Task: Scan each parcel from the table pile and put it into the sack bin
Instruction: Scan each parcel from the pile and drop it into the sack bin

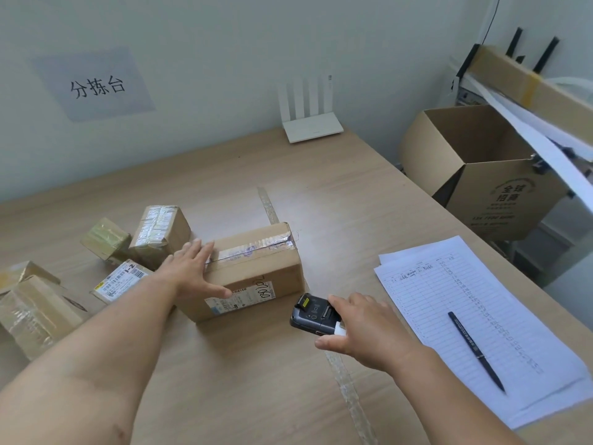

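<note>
Parcel first: the big brown cardboard parcel, taped along its top, sits mid-counter just right of the pile, with its white shipping label on the face toward me. My left hand lies flat on the top left corner. The fingers are straight and the thumb is spread down over the front face, beside the label. It presses; it does not grip.

My right hand is curled round the black handheld scanner, low by the parcel's near right corner, head end toward the box. I can't tell whether it rests on the light wooden counter or is just above it.

Step in hand, as I judge it, is scanning this label. To do it well:
- Keep the left palm pressing so the box doesn't slide.
- Keep the thumb off the barcode.
- Lift the scanner and turn its head square to the label, not at a glancing angle.
- Back off enough to take in the whole code.

The label looks slightly glossy, so glare is a risk. The handwriting beside it is not what to aim at.

The small taped cardboard parcels remain at left, not yet done. The open brown cardboard carton stands off the counter's right edge, well apart. That is likely the drop. The box is bulky, so I'd probably need a firmer hold than one flat palm.

On the way there, avoid sweeping the lined white paper sheet and the black pen lying on it.
</note>
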Demonstrator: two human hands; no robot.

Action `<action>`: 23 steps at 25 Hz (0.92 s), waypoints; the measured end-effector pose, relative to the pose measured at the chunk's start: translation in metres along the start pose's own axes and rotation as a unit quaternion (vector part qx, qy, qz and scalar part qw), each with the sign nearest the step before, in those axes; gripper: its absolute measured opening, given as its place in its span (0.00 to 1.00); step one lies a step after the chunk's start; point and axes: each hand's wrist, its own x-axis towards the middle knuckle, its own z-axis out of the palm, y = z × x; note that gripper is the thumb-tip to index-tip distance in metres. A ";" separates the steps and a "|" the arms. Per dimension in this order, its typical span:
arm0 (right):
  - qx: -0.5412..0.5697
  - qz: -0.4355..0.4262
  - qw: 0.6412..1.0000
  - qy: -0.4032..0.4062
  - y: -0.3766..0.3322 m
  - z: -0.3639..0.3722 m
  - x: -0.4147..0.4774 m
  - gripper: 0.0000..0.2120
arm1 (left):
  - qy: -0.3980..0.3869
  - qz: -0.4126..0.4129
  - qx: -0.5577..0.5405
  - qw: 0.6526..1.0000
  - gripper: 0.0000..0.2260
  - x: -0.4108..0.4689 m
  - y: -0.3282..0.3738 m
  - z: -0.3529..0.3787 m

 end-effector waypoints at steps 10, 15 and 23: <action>-0.015 0.003 1.000 -0.010 -0.023 0.009 -0.001 0.35 | 0.017 0.019 0.031 0.999 0.52 -0.006 0.045 -0.013; -0.007 0.018 1.000 -0.017 -0.025 0.013 -0.017 0.34 | -0.008 -0.021 0.013 1.000 0.54 -0.008 0.069 -0.006; 0.029 0.056 0.998 0.001 -0.045 0.011 -0.049 0.31 | 0.112 -0.078 -0.298 0.945 0.54 -0.057 0.008 0.009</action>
